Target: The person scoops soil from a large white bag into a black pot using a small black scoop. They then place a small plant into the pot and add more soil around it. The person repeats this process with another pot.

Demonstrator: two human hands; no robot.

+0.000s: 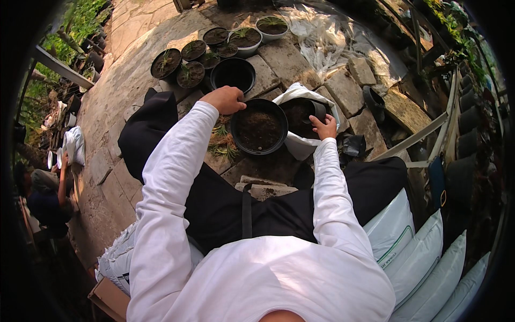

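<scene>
A round black plant pot, filled with dark soil, stands in front of me. My left hand is closed on its rim at the upper left. Just to the right, a white sack of dark soil lies open. My right hand grips a small black pot at the sack's mouth; part of that pot is hidden by the sack and fingers. Beyond my left hand stands an empty-looking black pot. Uprooted plants with thin leaves lie left of the soil-filled pot.
Several small black pots with plants and two white pots stand farther off. Crumpled plastic sheeting and loose bricks are at the far right. Full white sacks lean at my right. A person works at the left.
</scene>
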